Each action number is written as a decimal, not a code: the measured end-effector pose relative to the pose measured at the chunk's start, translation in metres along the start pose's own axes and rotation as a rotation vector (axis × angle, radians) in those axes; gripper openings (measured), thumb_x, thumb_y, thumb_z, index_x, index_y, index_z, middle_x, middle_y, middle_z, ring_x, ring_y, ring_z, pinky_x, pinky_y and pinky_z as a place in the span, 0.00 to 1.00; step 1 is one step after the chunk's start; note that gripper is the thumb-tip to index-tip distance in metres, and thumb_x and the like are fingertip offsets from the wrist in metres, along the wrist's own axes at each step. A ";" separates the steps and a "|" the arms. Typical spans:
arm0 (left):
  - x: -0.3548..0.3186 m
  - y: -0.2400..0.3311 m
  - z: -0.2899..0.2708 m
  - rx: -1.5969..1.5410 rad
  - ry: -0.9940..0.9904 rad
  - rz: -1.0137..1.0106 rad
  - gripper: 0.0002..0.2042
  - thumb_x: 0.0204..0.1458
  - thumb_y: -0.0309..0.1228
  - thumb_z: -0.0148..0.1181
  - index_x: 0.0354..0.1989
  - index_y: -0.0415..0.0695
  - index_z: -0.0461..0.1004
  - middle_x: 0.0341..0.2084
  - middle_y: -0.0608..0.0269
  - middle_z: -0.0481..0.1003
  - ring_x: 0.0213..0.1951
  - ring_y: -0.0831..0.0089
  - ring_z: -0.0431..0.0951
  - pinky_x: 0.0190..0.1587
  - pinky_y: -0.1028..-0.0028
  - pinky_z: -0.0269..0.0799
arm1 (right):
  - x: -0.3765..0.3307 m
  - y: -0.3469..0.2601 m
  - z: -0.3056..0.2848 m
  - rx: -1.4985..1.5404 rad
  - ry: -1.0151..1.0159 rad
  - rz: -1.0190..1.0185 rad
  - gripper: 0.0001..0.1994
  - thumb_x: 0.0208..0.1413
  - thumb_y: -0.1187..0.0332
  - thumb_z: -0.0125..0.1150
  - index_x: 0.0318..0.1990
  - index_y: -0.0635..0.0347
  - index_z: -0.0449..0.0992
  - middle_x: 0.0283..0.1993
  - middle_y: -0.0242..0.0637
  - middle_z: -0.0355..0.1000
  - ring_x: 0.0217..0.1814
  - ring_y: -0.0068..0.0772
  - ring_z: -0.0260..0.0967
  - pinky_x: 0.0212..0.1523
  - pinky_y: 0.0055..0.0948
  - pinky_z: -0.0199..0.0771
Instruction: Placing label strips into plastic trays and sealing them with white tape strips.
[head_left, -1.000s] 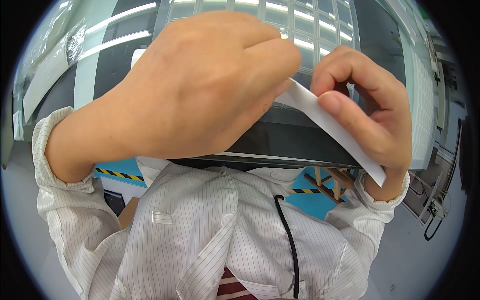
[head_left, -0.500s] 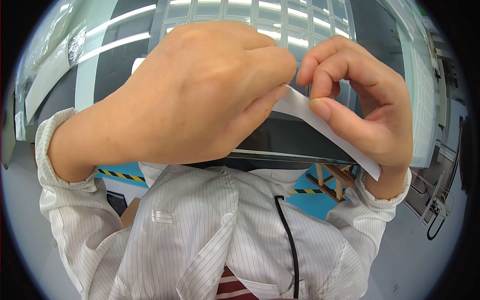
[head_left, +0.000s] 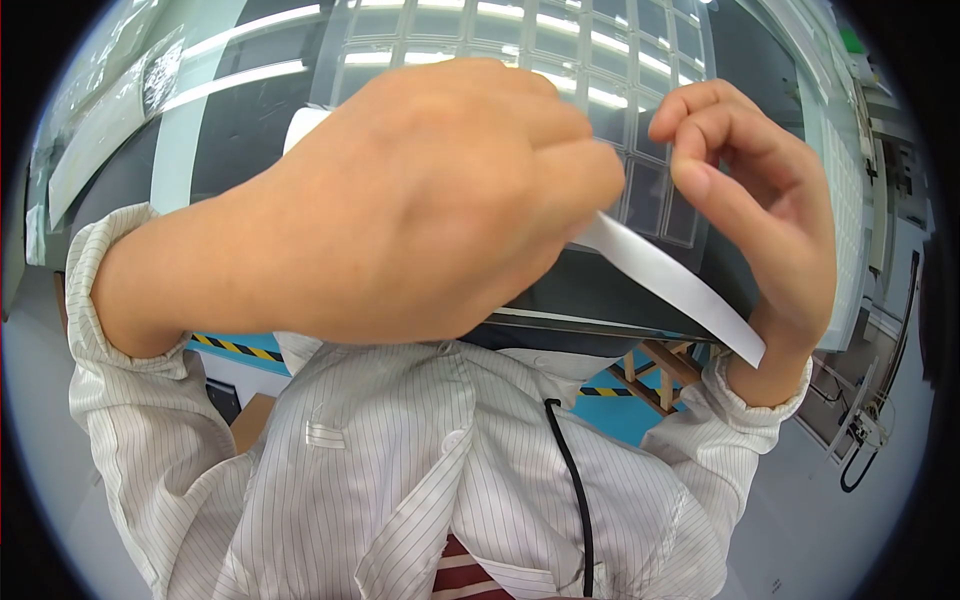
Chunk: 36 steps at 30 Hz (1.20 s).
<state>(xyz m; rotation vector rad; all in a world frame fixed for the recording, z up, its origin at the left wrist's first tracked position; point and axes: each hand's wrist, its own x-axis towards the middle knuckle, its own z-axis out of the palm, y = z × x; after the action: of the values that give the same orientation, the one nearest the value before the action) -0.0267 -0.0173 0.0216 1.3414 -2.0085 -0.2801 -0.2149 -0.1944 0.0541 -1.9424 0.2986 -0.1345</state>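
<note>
strip (head_left: 690,295), white and narrow, one end pinched in the left hand (head_left: 450,200); right hand (head_left: 760,190) loosely curled, grip slack, its wrist overlapped by the free end; transparent compartmented tray (head_left: 660,200) beyond both hands.

Long strips of bright light are mirrored (head_left: 240,83) in the glossy dark top of the table (head_left: 230,132), which is crossed at its left by a pale green band (head_left: 178,170). Below its near edge, a blue floor area (head_left: 622,412) is marked with black-and-yellow striped tape (head_left: 235,349), and a wooden stand (head_left: 672,362) is seen there. To the right, grey floor (head_left: 800,535) is overlooked by a metal frame (head_left: 848,400).
</note>
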 end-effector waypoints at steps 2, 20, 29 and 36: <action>-0.002 0.000 0.002 -0.013 -0.001 0.053 0.07 0.46 0.19 0.64 0.33 0.37 0.73 0.30 0.54 0.74 0.32 0.57 0.75 0.32 0.63 0.69 | 0.003 0.007 -0.004 -0.170 0.050 0.113 0.08 0.56 0.68 0.64 0.32 0.63 0.74 0.49 0.35 0.69 0.44 0.20 0.62 0.47 0.20 0.59; 0.029 0.003 0.038 0.047 -0.060 0.167 0.09 0.40 0.17 0.64 0.30 0.34 0.71 0.41 0.44 0.80 0.42 0.50 0.83 0.42 0.62 0.81 | -0.004 -0.005 -0.012 -0.203 0.031 0.291 0.04 0.55 0.73 0.66 0.34 0.65 0.78 0.44 0.36 0.70 0.43 0.26 0.63 0.44 0.25 0.64; 0.026 0.000 0.033 0.031 -0.092 0.172 0.11 0.40 0.16 0.64 0.33 0.33 0.71 0.43 0.42 0.79 0.41 0.48 0.82 0.42 0.62 0.81 | -0.003 -0.003 -0.007 -0.242 0.077 0.240 0.04 0.53 0.74 0.66 0.33 0.65 0.78 0.43 0.36 0.71 0.43 0.25 0.64 0.43 0.24 0.63; 0.029 0.001 0.034 0.111 -0.141 0.133 0.12 0.40 0.18 0.64 0.33 0.34 0.69 0.47 0.44 0.78 0.45 0.51 0.79 0.46 0.62 0.78 | -0.003 -0.008 -0.005 -0.258 0.072 0.216 0.03 0.56 0.75 0.65 0.35 0.66 0.79 0.43 0.39 0.71 0.44 0.29 0.67 0.45 0.26 0.66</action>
<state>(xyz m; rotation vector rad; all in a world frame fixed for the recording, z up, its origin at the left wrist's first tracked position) -0.0561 -0.0488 0.0100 1.2788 -2.2489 -0.2103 -0.2183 -0.1955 0.0633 -2.1469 0.5956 -0.0237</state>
